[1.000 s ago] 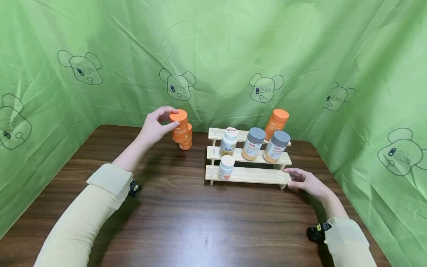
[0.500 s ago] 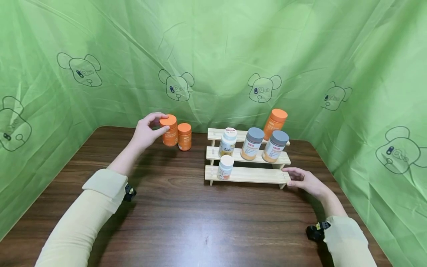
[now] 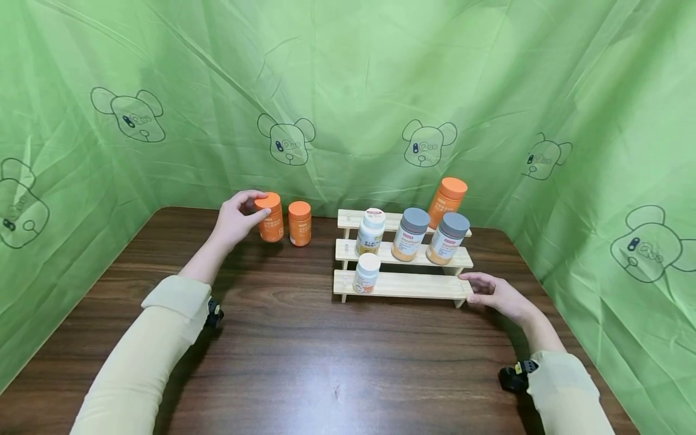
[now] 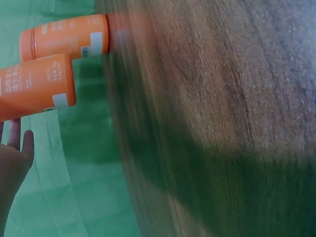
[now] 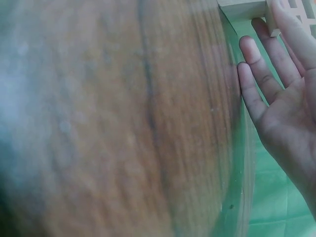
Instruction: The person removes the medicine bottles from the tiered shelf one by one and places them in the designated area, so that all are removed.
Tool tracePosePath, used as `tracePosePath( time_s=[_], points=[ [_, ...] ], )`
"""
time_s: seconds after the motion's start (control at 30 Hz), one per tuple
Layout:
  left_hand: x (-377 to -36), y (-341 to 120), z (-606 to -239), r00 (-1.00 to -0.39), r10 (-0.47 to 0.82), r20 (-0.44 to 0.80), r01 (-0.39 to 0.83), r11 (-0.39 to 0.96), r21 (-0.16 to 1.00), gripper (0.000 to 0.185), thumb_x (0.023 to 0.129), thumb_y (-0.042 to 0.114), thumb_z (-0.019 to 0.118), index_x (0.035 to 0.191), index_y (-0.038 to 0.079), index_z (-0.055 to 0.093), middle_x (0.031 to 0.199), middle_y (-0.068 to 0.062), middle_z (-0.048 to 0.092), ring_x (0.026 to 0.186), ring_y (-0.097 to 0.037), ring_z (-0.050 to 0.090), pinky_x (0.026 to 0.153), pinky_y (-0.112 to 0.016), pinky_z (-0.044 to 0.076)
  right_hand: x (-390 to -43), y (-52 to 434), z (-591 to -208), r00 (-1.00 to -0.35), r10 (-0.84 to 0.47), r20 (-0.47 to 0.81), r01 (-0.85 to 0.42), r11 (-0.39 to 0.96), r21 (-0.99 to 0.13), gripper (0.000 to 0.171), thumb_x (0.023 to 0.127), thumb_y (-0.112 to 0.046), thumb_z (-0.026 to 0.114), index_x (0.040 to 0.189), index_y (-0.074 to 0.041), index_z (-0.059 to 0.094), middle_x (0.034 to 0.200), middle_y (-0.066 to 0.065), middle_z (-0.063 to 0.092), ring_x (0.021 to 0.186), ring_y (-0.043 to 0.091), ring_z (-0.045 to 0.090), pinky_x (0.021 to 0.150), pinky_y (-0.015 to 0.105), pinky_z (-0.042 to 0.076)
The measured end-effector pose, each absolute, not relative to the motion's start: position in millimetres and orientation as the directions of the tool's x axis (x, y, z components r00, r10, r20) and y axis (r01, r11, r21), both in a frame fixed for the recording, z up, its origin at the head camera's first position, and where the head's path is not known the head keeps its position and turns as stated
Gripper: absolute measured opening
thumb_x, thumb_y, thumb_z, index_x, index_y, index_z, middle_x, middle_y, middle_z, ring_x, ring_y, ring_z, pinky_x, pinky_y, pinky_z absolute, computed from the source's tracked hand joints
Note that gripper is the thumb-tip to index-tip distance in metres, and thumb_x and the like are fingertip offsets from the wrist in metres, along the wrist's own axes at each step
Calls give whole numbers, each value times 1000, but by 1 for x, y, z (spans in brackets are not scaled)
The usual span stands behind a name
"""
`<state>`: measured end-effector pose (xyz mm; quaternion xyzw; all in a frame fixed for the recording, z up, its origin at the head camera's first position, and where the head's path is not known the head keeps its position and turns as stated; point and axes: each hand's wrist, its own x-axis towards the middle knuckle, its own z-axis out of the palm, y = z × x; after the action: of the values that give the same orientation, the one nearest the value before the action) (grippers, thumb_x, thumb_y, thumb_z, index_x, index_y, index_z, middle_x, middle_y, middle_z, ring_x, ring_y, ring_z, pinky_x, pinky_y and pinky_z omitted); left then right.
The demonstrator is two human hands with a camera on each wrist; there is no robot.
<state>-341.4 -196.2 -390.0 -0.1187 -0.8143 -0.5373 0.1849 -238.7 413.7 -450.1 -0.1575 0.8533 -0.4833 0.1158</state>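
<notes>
My left hand (image 3: pixel 235 219) grips an orange bottle (image 3: pixel 272 225) near its lid, thumb and fingers on opposite sides. The bottle is upright at the back left, low over the table. In the left wrist view its base (image 4: pixel 65 81) shows, with lettering and a barcode on the side. Just right of it stands a second orange bottle (image 3: pixel 300 225). My right hand (image 3: pixel 502 297) holds the right end of the lowest step of a three-step wooden display rack (image 3: pixel 418 285), thumb in front and fingers behind; the other fingers (image 5: pixel 256 84) are loosely extended.
On the rack stand a small white bottle (image 3: pixel 367 275) below, a white bottle (image 3: pixel 371 232) and two grey-lidded jars (image 3: pixel 411 235) in the middle, and an orange bottle (image 3: pixel 449 199) on top. Green curtain (image 3: pixel 359 90) encloses the back and sides of the brown wooden table (image 3: pixel 304 344).
My left hand has carried the orange bottle left and down, from in front of the second bottle to beside it. The right hand keeps its place at the rack.
</notes>
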Motion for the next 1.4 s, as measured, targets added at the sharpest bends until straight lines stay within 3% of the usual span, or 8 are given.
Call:
tracePosePath(
  time_s=[0.2, 0.43, 0.8, 1.1, 1.4],
  points=[
    [-349, -198, -397, -911, -22, 412, 363, 428, 828, 39, 82, 25, 75, 118, 13, 64, 112, -8, 61, 94, -15, 53, 77, -19, 43, -239, 414, -450, -927, -372, -47, -157, 499, -852, 51, 87, -15, 68, 134, -6, 49, 120, 7, 62, 102, 7, 60, 81, 24, 51],
    [-353, -195, -402, -908, 2, 419, 376, 446, 812, 38, 83, 21, 74, 118, 10, 65, 114, -10, 62, 94, -20, 55, 82, -31, 45, -239, 414, -450, -929, -367, -50, -154, 505, -849, 52, 87, -16, 69, 134, -7, 49, 124, 17, 58, 103, 6, 59, 82, 23, 51],
    [-359, -195, -412, -946, 19, 323, 293, 474, 830, 41, 86, 25, 71, 122, 10, 61, 128, -12, 56, 113, -28, 53, 97, -45, 43, -239, 415, -452, -928, -369, -44, -157, 497, -853, 52, 86, -15, 69, 134, -7, 49, 124, 13, 59, 103, 6, 60, 82, 24, 51],
    [-363, -200, -419, -959, 62, 278, 272, 489, 829, 43, 88, 28, 67, 126, 12, 58, 128, -13, 56, 114, -29, 53, 96, -46, 44, -238, 413, -451, -927, -373, -43, -157, 489, -858, 52, 87, -14, 69, 134, -6, 49, 121, 7, 61, 102, 7, 60, 81, 24, 51],
    [-361, -201, -416, -950, 90, 298, 303, 497, 813, 39, 88, 21, 67, 125, 10, 58, 127, -14, 58, 112, -29, 54, 96, -46, 43, -238, 413, -451, -924, -380, -33, -166, 477, -863, 52, 87, -12, 68, 134, -4, 49, 118, 1, 63, 101, 7, 61, 81, 24, 52]
  ],
)
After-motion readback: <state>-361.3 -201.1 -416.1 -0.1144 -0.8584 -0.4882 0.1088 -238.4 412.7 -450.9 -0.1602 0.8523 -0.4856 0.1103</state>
